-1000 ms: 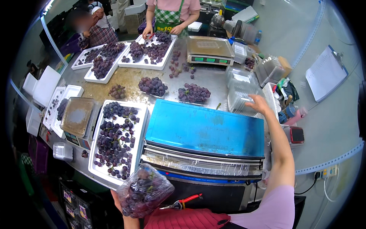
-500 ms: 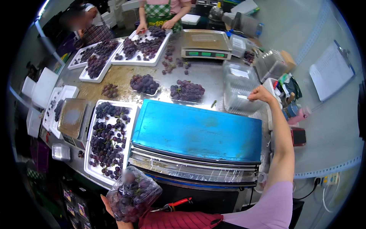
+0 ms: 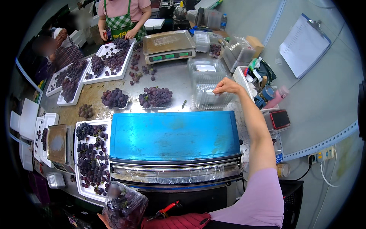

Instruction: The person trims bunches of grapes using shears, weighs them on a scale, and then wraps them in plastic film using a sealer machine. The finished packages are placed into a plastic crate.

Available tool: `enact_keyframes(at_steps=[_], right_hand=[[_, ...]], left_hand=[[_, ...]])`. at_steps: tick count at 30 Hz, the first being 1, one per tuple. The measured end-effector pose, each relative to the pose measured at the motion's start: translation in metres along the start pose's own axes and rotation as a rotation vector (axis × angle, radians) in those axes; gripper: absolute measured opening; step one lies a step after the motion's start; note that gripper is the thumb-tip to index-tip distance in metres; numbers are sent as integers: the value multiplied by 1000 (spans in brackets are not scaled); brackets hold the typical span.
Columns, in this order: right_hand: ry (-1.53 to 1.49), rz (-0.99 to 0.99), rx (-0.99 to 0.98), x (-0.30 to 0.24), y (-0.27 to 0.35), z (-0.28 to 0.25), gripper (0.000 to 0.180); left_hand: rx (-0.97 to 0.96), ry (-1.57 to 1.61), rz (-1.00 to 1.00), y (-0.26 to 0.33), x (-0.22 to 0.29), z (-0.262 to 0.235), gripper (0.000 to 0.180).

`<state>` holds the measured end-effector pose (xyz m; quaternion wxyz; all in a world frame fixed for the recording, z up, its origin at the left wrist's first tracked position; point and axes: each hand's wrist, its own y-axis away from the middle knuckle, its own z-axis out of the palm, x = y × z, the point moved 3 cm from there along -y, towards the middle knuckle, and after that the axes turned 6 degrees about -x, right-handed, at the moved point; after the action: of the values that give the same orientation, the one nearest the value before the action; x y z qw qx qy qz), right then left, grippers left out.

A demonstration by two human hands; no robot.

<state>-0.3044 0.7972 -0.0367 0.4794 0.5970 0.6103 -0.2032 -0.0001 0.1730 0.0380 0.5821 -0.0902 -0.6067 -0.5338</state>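
The right hand (image 3: 225,86) reaches far out over the desk, its grip pinching a small white slip (image 3: 209,91) between thumb and fingertips. Directly under that grip sits a stack of clear, ribbed plastic punnets (image 3: 207,86), glossy and see-through, with a white label on the top one. Just left of the grip, on the worn steel desk (image 3: 179,78), lie two loose bunches of dark purple grapes (image 3: 154,96), round and matte; a third, smaller cluster lies further left.

The left hand (image 3: 105,220) is low at the near edge, mostly hidden; its grip is closed under a crinkled clear plastic bag of dark grapes (image 3: 124,206), holding it up. Just right of that grip lie red-handled clippers (image 3: 167,208).

Between the two grips stands a flat blue-topped wrapping machine (image 3: 173,135), smooth and rectangular, with a roll of shiny cling film (image 3: 175,176) across its near side. Left of it is a long white foam tray (image 3: 89,160) full of loose grapes, and beside that a small steel-plate scale (image 3: 57,143).

Beyond the right grip is a larger steel-topped scale (image 3: 167,45). Further left, three white trays (image 3: 108,63) hold more grapes. Two other people work there: one in a green checked apron (image 3: 122,21), another at the far left, face blurred. A white clipboard (image 3: 303,45) hangs on the grey wall, right of the grip.
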Motion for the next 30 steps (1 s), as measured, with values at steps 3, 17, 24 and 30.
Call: enact_keyframes(at_steps=[3,17,24,30], right_hand=[[373,1,117,-17,-4,8,21],[1182,-168,407,-56,29,33,10],[1076,-683,513,-205,103,156,19],[1044,-888,221,-242,112,300,9]], left_hand=[[-226,146,37,-9,-8,-6,75],[-538,507,55,-16,4,-37,72],[-640,588,94,-48,38,-18,67],[-1060,510,-44,-74,82,40,73]])
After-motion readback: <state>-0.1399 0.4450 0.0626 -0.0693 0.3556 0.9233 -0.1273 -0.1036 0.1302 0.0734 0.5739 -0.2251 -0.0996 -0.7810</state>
